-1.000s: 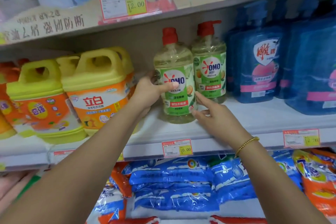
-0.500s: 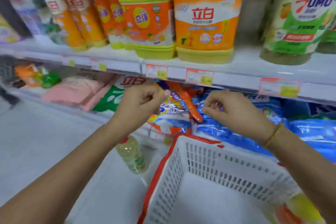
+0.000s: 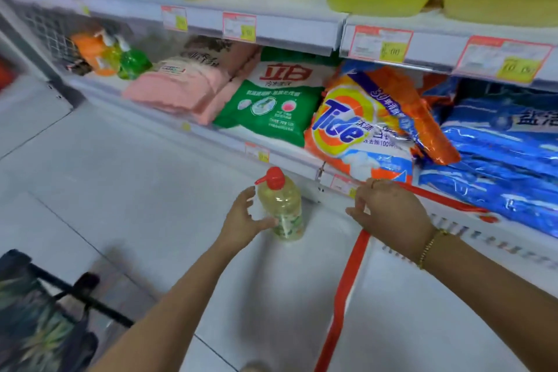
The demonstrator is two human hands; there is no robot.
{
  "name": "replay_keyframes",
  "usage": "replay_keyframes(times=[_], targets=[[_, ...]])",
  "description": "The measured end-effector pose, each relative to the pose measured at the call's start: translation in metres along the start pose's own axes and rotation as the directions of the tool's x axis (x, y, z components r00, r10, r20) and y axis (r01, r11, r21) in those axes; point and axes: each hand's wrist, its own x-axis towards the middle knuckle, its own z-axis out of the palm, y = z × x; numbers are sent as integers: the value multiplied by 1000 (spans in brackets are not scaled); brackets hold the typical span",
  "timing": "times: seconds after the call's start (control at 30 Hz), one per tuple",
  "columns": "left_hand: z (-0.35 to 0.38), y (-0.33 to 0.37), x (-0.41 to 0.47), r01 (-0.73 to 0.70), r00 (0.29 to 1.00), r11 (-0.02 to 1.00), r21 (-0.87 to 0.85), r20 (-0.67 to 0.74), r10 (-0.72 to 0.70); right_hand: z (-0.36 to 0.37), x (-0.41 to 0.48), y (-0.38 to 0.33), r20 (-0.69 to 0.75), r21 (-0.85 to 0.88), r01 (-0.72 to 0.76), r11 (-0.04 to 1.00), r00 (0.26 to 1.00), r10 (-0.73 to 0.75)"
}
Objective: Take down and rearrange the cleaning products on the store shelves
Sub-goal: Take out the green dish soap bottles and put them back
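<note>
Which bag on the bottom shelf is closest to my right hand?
The orange Tide bag, with the yellow and blue logo. It lies right by your right hand, between the green-and-white bag and the blue bags; the pink bags lie farther left.

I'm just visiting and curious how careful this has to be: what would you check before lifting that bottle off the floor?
1. Detergent bottle upright on the floor: ok.
2. Its red pump cap in place: ok.
3. Left hand grip closed round the bottle: not ok, fingers are spread beside it.
4. Right hand free to help: cannot tell, it hides the red-rimmed basket corner.
5. Basket close beside the bottle: ok.
</note>
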Motion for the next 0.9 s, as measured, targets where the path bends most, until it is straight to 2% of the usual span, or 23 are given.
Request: replay_keyframes(times=[0.07, 0.13, 0.4, 0.53, 0.63, 0.73, 0.83, 0.9], targets=[[7, -7, 17, 0, 989, 1000, -7, 147, 1, -4, -3, 1, -4, 57, 4, 998, 1000, -4], [9, -10, 28, -8, 981, 999, -46, 191, 17, -7, -6, 2, 14, 112, 9, 994, 1000, -11], [27, -6, -4, -43, 997, 991, -127, 58, 51, -28, -21, 6, 16, 198, 2, 980, 1000, -5], [26, 9, -28, -77, 996, 986, -149, 36, 84, -39, -33, 1, 49, 214, 48, 976, 997, -60], [16, 50, -44, -174, 984, 975, -136, 8, 176, -52, -44, -1, 34, 246, 93, 965, 994, -104], [1, 115, -55, -314, 949, 942, -121, -55, 310, -74, -54, -2, -40, 332, 138, 933, 990, -132], [-8, 189, -74, -496, 868, 858, -131, -81, 489, -99, -62, -2, -161, 435, 152, 888, 983, -89], [-8, 231, -81, -600, 800, 791, -119, -79, 595, -122, -67, 2, -305, 472, 183, 862, 952, -35]])
